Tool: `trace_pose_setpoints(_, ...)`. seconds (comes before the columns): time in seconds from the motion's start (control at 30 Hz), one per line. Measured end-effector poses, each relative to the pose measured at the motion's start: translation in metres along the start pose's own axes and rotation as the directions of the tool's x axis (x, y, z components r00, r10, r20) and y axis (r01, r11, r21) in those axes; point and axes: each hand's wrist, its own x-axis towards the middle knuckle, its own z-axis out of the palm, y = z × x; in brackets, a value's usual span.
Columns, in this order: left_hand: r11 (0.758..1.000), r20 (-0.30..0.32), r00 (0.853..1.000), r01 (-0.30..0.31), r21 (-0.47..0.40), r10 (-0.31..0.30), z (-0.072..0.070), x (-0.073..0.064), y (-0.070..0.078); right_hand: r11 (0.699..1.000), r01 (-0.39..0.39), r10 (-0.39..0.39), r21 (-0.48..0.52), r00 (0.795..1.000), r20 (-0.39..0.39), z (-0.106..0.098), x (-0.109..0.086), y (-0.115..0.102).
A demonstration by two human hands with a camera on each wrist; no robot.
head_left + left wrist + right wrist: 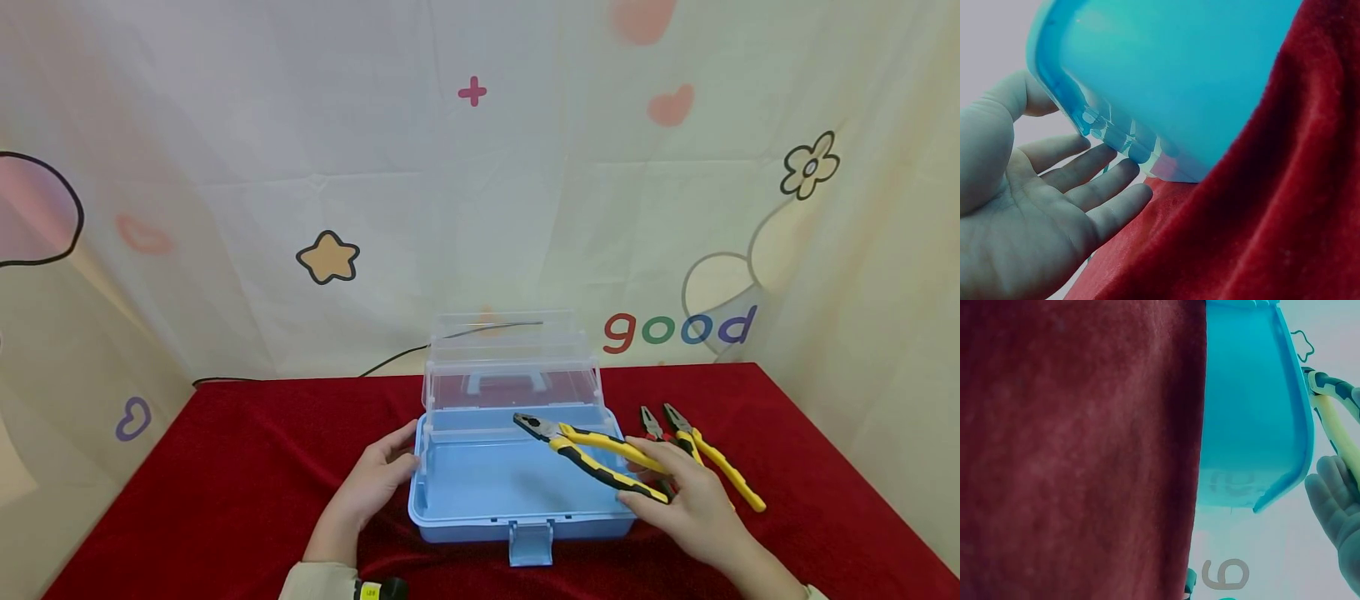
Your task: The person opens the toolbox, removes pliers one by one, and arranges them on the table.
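Observation:
A light blue toolbox (487, 479) stands with its clear lid (513, 358) raised at the back and its front latch (531, 543) hanging down. At its left side, my left hand (378, 475) touches the rim with the thumb; in the left wrist view its fingers (1107, 178) reach loosely along the outside. Above the right part of the box, my right hand (693, 500) holds yellow-and-black combination pliers (573, 442) by their handles, head pointing left over the box. The right wrist view catches the pliers' handle (1335, 425) beyond the box wall.
On the red cloth (285, 450) to the right lie yellow-handled pliers (723, 467) and another pair of pliers (651, 423), partly hidden behind my right hand. A black cable (397, 357) runs along the back, before a printed white curtain (375, 192).

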Motion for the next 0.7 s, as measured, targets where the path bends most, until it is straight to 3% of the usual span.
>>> trace_pose_setpoints(0.3,1.000,0.000,1.000,-0.002,0.003,0.002,0.000,0.000,-0.001,0.998,0.001,-0.004,-0.065,0.999,-0.052,-0.004,-0.002,0.006)
trace_pose_setpoints(0.7,1.000,-0.001,1.000,-0.002,0.005,0.002,0.000,0.000,0.001,0.998,-0.040,0.037,-0.050,0.998,-0.055,-0.012,-0.004,0.008)
